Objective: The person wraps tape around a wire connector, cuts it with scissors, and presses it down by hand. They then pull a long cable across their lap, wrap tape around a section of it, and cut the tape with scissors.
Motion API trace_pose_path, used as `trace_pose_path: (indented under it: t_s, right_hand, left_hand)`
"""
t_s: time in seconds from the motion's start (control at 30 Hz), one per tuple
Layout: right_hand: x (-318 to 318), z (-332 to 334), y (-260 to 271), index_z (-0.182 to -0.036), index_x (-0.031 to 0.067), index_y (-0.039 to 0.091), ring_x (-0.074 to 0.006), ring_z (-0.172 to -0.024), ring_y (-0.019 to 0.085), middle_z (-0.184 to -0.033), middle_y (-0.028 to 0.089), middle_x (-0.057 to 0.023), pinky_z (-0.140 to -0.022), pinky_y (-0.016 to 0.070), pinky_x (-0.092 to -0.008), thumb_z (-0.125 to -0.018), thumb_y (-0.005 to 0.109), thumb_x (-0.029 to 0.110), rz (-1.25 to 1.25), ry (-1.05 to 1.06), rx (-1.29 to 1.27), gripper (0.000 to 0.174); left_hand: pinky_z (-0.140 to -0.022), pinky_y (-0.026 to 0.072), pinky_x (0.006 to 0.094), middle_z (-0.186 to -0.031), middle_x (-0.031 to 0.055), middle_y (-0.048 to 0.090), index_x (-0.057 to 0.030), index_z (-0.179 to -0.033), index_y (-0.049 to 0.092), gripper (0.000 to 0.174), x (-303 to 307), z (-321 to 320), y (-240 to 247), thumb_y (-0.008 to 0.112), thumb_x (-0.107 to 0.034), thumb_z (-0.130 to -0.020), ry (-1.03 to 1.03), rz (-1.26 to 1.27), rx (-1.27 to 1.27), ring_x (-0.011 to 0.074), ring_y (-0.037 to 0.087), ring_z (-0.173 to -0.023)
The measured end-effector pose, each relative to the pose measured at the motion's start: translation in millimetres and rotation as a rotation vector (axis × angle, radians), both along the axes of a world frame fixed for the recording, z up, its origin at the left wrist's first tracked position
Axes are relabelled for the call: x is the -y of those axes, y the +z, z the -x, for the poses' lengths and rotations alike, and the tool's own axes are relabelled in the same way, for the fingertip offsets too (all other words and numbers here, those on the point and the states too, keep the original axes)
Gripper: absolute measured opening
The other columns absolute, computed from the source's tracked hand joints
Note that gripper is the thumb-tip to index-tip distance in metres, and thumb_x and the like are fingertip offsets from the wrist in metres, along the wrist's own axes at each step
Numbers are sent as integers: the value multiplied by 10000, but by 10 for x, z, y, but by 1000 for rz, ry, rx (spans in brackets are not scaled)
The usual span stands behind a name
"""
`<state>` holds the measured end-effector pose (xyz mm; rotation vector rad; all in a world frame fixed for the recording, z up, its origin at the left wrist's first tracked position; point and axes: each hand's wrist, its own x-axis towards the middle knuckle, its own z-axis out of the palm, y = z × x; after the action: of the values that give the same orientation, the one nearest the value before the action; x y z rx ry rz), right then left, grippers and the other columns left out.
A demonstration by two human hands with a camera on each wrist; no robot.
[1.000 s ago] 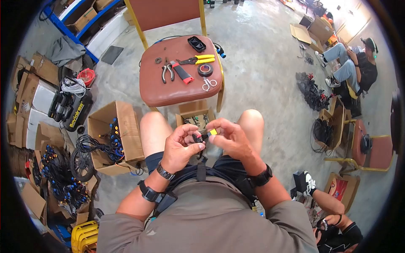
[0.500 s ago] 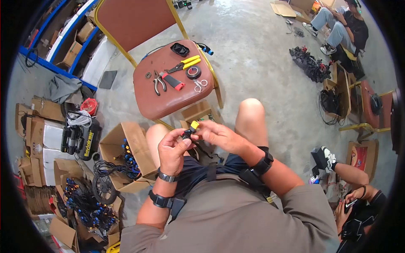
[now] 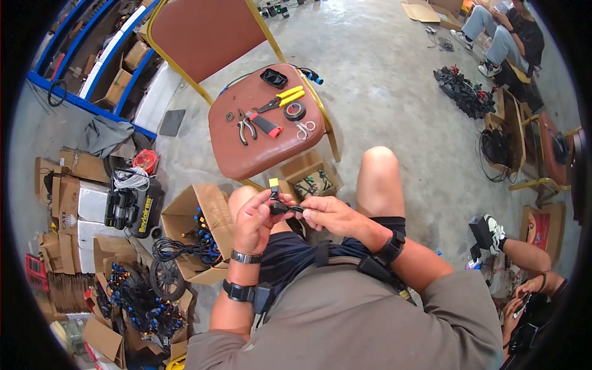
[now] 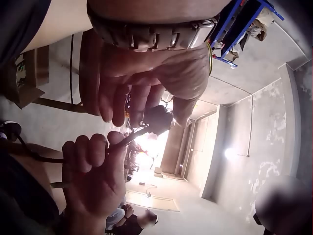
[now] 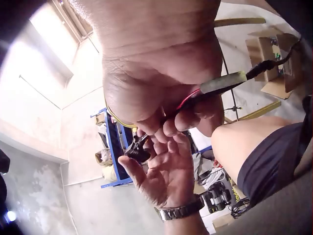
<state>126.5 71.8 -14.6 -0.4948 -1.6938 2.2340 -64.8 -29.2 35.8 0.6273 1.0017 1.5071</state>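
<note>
Between the thumb and fingers of my left hand (image 3: 250, 223) is a small black connector (image 4: 159, 119), held just above my lap. A yellow-tipped plug (image 3: 274, 183) stands up beside it in the head view. My right hand (image 3: 333, 214) grips the dark cable (image 3: 297, 209) leading out of the connector, close to its right side. In the right wrist view, a red wire (image 5: 188, 100) and a pale sleeve (image 5: 222, 83) show on the cable where it leaves my right fingers. The left fingers partly hide the connector.
A chair (image 3: 265, 151) ahead bears pliers (image 3: 246, 129), yellow-handled wire strippers (image 3: 280, 98), black tape (image 3: 295, 110) and scissors (image 3: 305, 130). A cardboard box (image 3: 336, 176) stands beyond my hands; another box (image 3: 216, 213) with cables is at my left knee. Other people sit at the right.
My right hand has moved from beside the yellow-tipped plug to the cable and grips it. My left hand keeps the connector, now with the yellow tip upward. The head view has turned.
</note>
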Motion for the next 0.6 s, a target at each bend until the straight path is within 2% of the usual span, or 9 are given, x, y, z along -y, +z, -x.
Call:
trace_pose_path:
  t_s: [0.07, 0.13, 0.2, 0.3, 0.43, 0.53, 0.6]
  right_hand:
    - [-1, -10, -22, -925, 54, 591, -56, -632, 477, -711, 523, 37, -575, 404, -216, -1008, 491, 221, 97, 52, -54, 212]
    - [64, -56, -61, -921, 58, 587, -53, -628, 464, -710, 517, 41, -572, 392, -211, -1008, 493, 226, 207, 103, -103, 211]
    - [44, -73, -95, -1065, 69, 631, -53, -659, 435, -732, 495, 49, -595, 379, -211, -1019, 496, 264, 289, 187, -98, 242]
    - [24, -122, -3, -1068, 76, 631, -49, -643, 416, -720, 480, 59, -587, 359, -202, -1017, 503, 289, 288, 201, -50, 253]
    - [34, -119, -21, -1060, 77, 633, -46, -637, 414, -713, 476, 64, -586, 356, -196, -1010, 517, 306, 302, 207, -58, 261]
    - [12, -64, -112, -1059, 70, 637, -48, -629, 421, -715, 488, 57, -575, 363, -201, -1010, 523, 282, 229, 158, -52, 246]
    - [30, -54, -154, -970, 74, 618, -43, -646, 447, -722, 505, 59, -588, 383, -212, -1005, 517, 248, 156, 120, -47, 203]
  left_hand:
    - [-906, 540, 449, -1208, 216, 613, 10, -1253, 565, 458, -1, -32, -31, 679, -272, -910, -128, -34, 6, 334, 602, -1140]
    - [-918, 528, 447, -1208, 213, 615, 12, -1219, 590, 440, 80, -88, -23, 690, -276, -902, -133, -22, 5, 324, 599, -1143]
    - [-931, 517, 446, -1209, 211, 617, 14, -1185, 615, 423, 79, -122, -28, 701, -281, -893, -143, -25, 4, 315, 596, -1145]
    - [-955, 492, 436, -1163, 206, 642, 14, -1113, 648, 388, 83, -163, -36, 727, -278, -871, -110, -45, 7, 297, 614, -1100]
    - [-951, 488, 429, -1141, 204, 651, 15, -1098, 651, 376, 87, -185, -60, 739, -262, -860, -84, -70, 17, 297, 620, -1085]
    - [-944, 491, 427, -1136, 206, 651, 29, -1071, 649, 358, 23, -217, 8, 713, -267, -879, -74, -86, 20, 296, 624, -1072]
    - [-941, 492, 419, -1103, 209, 661, 40, -1026, 644, 313, 8, -272, 103, 660, -253, -916, -55, -89, 131, 292, 633, -1049]
